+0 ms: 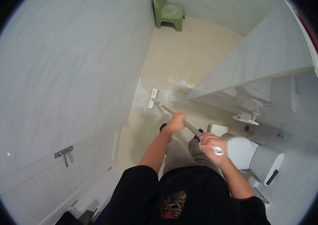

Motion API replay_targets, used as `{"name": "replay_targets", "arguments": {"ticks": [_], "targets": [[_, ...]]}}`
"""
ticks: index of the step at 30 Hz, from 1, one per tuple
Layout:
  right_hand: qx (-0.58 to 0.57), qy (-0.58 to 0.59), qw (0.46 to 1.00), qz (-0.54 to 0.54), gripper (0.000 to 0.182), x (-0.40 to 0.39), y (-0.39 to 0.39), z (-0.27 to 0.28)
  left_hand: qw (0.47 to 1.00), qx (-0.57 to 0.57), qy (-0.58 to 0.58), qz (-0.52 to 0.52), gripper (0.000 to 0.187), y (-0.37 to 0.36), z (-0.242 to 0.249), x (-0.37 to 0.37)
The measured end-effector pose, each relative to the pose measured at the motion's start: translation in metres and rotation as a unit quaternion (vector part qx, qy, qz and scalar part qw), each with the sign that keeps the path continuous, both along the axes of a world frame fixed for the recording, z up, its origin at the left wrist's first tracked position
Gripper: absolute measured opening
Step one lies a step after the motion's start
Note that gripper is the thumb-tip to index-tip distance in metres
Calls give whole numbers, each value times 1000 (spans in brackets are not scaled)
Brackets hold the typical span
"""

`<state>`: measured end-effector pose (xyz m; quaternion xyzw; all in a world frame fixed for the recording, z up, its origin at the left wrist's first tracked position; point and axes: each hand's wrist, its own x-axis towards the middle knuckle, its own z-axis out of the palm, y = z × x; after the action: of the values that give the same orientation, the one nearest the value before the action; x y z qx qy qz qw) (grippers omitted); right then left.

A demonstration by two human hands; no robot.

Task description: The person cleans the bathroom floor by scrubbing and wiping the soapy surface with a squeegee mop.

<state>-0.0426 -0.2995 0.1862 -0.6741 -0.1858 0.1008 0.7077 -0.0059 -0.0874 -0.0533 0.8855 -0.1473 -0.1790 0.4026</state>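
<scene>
Both grips, left hand (176, 122) & right hand (212, 145), tight round brush handle (188, 125)

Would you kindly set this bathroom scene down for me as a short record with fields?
place: narrow tiled bathroom, seen from above
left hand: gripping the long-handled floor scrubber's shaft partway down
right hand: closed round the top end of the handle
scrubber head: on the floor, at a wet, foamy patch
toilet: lid down, to the person's right
green plastic stool: far end of the floor
door: white, panelled, with a metal handle, to the left
clothing: black top, grey trousers
</scene>
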Motion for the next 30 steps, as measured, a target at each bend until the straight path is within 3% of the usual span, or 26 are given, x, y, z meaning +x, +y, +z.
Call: {"name": "replay_targets", "arguments": {"ticks": [5, 10, 15, 17, 19, 21, 25, 27, 29, 30], "targets": [[6, 43, 999, -30, 29, -13, -102, 15, 998, 0, 70, 10, 18, -123, 13, -18], [-2, 49, 997, 56, 26, -32, -98, -43, 993, 104, 52, -10, 15, -75, -15, -35], [28, 33, 995, 95, 18, -1, -37, -66, 980, 183, 9, 84, 13, -9, -32, -14], [33, 34, 993, 107, 16, -1, -38, -55, 984, 174, 3, 46, 13, -3, -23, -10], [-36, 28, 995, 86, 18, -19, -55, -31, 993, 118, -11, -13, 15, -23, -39, -25], [-51, -3, 995, 86, 18, -47, -78, -13, 995, 83, -55, -30, 17, -58, -25, -51], [-69, -35, 985, 153, 21, -63, -90, -24, 999, 19, -34, -17, 12, -69, -23, -73], [-80, -56, 971, 220, 23, -56, -68, -55, 996, 79, -42, -29, 13, -32, -61, -70], [-78, -52, 970, 225, 24, -57, -40, -81, 976, 208, -48, -46, 13, 5, -77, -62], [-71, -50, 969, 230, 25, -53, -30, -88, 976, 206, -52, -46, 13, 18, -76, -52]]}}
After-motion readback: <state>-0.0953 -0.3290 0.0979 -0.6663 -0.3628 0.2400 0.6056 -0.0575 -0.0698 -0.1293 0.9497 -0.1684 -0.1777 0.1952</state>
